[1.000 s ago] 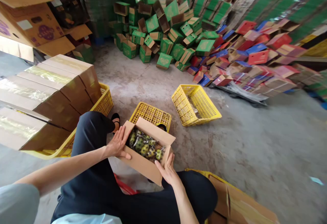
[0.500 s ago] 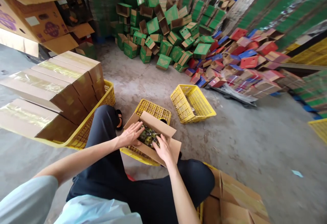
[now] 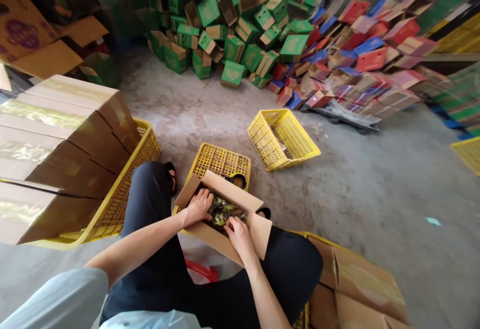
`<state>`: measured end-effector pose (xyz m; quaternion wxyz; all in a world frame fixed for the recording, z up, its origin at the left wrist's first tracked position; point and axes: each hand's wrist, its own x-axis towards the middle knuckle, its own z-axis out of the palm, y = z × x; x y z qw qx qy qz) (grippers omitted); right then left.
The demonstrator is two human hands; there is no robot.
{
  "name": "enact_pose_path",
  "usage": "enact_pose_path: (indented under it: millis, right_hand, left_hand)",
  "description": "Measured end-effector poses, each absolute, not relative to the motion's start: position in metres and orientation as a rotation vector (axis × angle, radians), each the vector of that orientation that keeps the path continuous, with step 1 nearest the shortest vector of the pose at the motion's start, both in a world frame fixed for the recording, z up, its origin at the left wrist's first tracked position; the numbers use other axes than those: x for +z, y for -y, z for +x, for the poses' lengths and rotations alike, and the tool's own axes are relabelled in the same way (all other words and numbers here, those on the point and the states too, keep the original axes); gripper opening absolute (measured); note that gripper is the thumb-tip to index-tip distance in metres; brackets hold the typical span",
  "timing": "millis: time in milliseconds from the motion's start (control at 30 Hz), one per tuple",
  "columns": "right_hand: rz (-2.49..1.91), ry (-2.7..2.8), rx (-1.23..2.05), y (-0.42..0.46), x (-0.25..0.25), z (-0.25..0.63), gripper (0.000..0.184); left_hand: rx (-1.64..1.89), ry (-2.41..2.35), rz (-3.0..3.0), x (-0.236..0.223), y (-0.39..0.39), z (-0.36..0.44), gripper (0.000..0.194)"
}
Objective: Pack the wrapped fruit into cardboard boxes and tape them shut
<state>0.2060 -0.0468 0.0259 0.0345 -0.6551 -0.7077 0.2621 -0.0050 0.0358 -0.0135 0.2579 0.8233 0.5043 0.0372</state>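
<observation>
An open cardboard box (image 3: pixel 221 241), its flaps spread, rests tilted over an upturned yellow crate (image 3: pixel 221 161) between my knees. Inside lies a clear plastic bag (image 3: pixel 222 210) with dark and yellow-green round pieces; their kind is hard to make out. My left hand (image 3: pixel 200 205) reaches in at the box's left end, fingers bent down on the bag, tips partly hidden. Over the box's near wall, my right hand (image 3: pixel 239 234) curls its fingers on the bag's right side, where loose film shows. A black round-ended tool (image 3: pixel 238 181) lies on the crate behind the box.
Taped cartons (image 3: pixel 75 134) fill a yellow crate (image 3: pixel 148 141) on my left. An open yellow basket (image 3: pixel 283 139) stands ahead on the floor. More cartons (image 3: pixel 360 289) sit by my right knee. Heaped green boxes (image 3: pixel 232 44) and red-blue boxes (image 3: pixel 360 69) lie farther back.
Both hands have gone from flatter, stretched fingers to bent ones on the bag. The view has tipped downward, and the black tool behind the box shows more.
</observation>
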Motion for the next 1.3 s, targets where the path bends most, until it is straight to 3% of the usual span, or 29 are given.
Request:
enact_pose_path:
  millis: [133,300,367,467,533,600,733,900,1100,1233,1300]
  right_hand:
    - [-2.122,2.134,0.759,0.056,0.032,0.217,0.019]
    - [-2.335,1.965,0.641,0.042,0.037,0.222,0.022]
    - [-2.399,1.894,0.727,0.029,0.034,0.213,0.047]
    - [-2.490,1.878,0.990,0.009,0.024,0.195,0.077]
    - [-2.557,1.873,0.948,0.001,0.019,0.186,0.074]
    - [-2.554,1.900,0.852,0.002,0.019,0.184,0.059]
    - [-2.457,1.983,0.663,0.023,0.038,0.194,0.028]
    - [-2.142,1.928,0.346,0.055,0.070,0.222,0.011]
    - [-2.130,1.952,0.484,0.068,0.086,0.243,0.017]
    - [-2.191,2.210,0.382,0.044,0.084,0.201,0.034]
    - [-2.080,2.330,0.506,0.020,0.077,0.166,0.043]
  left_hand:
    - [0.166,-1.332,2.143,-0.006,-0.039,-0.009,0.054]
    - [0.570,-1.258,1.678,0.006,-0.048,-0.023,0.026]
    - [0.690,-1.194,1.446,0.014,-0.056,-0.025,0.022]
    - [0.826,-1.066,1.028,0.025,-0.067,-0.019,0.035]
    - [0.887,-0.981,0.778,0.032,-0.070,-0.014,0.044]
    - [0.927,-0.920,0.638,0.037,-0.070,-0.009,0.049]
    - [0.986,-0.884,0.610,0.044,-0.069,-0.009,0.051]
    - [1.019,-0.875,0.615,0.046,-0.070,-0.016,0.048]
    - [1.030,-0.805,0.598,0.046,-0.073,-0.019,0.048]
    - [1.071,-0.744,0.533,0.049,-0.076,-0.021,0.047]
    - [1.078,-0.727,0.518,0.051,-0.078,-0.022,0.046]
